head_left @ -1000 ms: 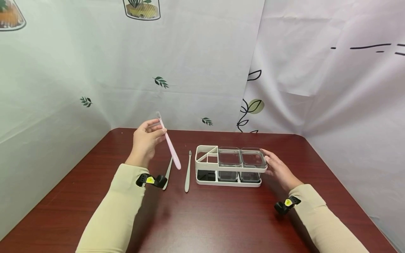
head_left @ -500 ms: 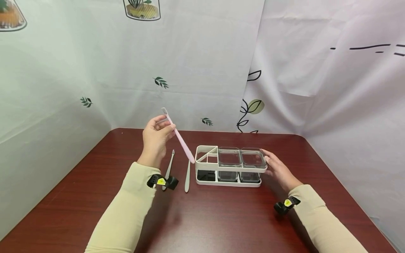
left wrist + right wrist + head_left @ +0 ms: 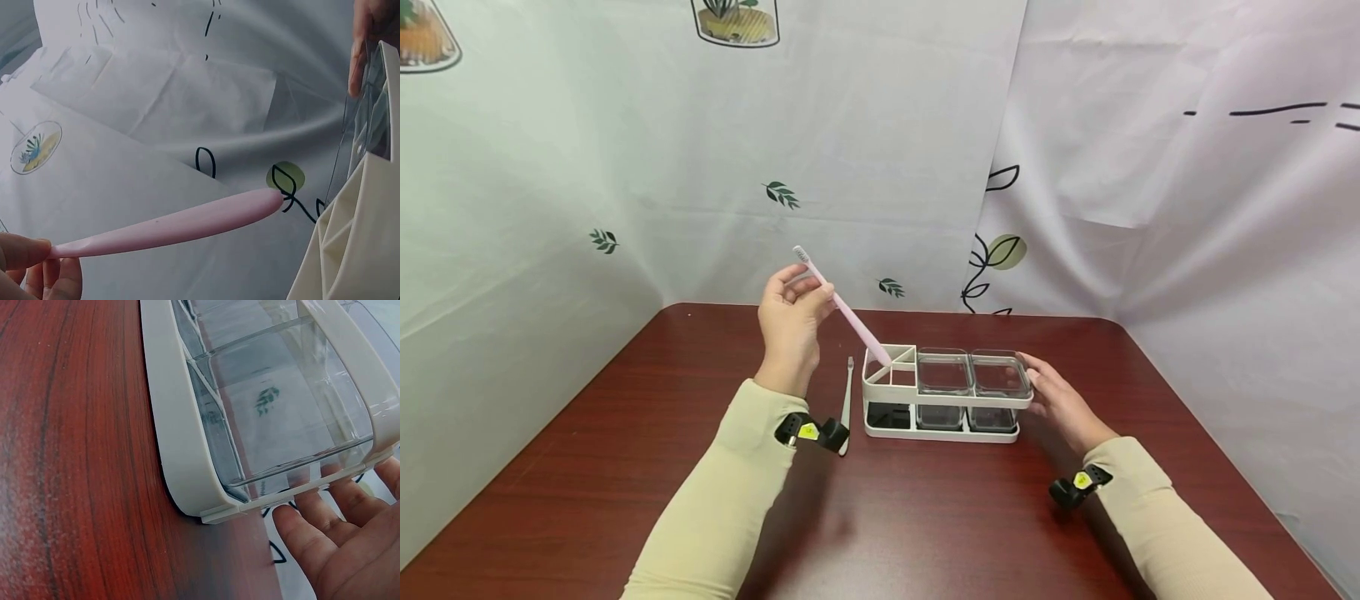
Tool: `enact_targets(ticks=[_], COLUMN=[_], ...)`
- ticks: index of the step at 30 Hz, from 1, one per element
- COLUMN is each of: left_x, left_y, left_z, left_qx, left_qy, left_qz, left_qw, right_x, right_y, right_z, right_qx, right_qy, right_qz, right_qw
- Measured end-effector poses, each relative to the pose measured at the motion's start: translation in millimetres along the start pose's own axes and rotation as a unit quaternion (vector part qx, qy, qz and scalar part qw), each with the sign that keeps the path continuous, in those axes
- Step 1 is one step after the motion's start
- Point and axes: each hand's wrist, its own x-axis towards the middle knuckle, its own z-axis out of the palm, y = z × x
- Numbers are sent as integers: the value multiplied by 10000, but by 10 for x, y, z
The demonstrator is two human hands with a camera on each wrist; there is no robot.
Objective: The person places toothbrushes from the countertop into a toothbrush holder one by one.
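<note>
My left hand [image 3: 792, 333] pinches a pink toothbrush [image 3: 853, 321] near its neck, bristles up and handle slanting down to the right. The handle's end overlaps the divided left section of a white toothbrush holder [image 3: 955, 402] in the head view. From the left wrist, the pink handle [image 3: 181, 222] points toward the holder's dividers [image 3: 337, 240]. My right hand [image 3: 1063, 404] touches the holder's right end, its fingers [image 3: 312, 540] extended along that side. Two clear cups [image 3: 943, 375] sit in the holder. A pale toothbrush [image 3: 847, 387] lies left of it, partly behind the wrist camera.
The holder stands on a dark red wooden table [image 3: 925, 517]. White patterned cloth [image 3: 880, 167] hangs behind the table and along both sides. A black wrist camera [image 3: 811, 431] is strapped on the left sleeve, another [image 3: 1078, 486] on the right.
My left hand has carried the pink toothbrush right, bringing its handle end over the holder's left section. A second pale toothbrush is now hidden behind the left arm. The right hand stays put.
</note>
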Motion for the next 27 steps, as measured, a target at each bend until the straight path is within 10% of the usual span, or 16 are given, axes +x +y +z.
enact_targets(ticks=[27], left_x=[-298], left_y=[-395], left_z=[213], left_qx=[1122], left_qy=[-687], left_qz=[1072], left_qw=[9855], right_x=[5], right_y=[19], right_z=[-17], right_qx=[-124], right_qy=[-43], right_qz=[68], right_qw=[9999])
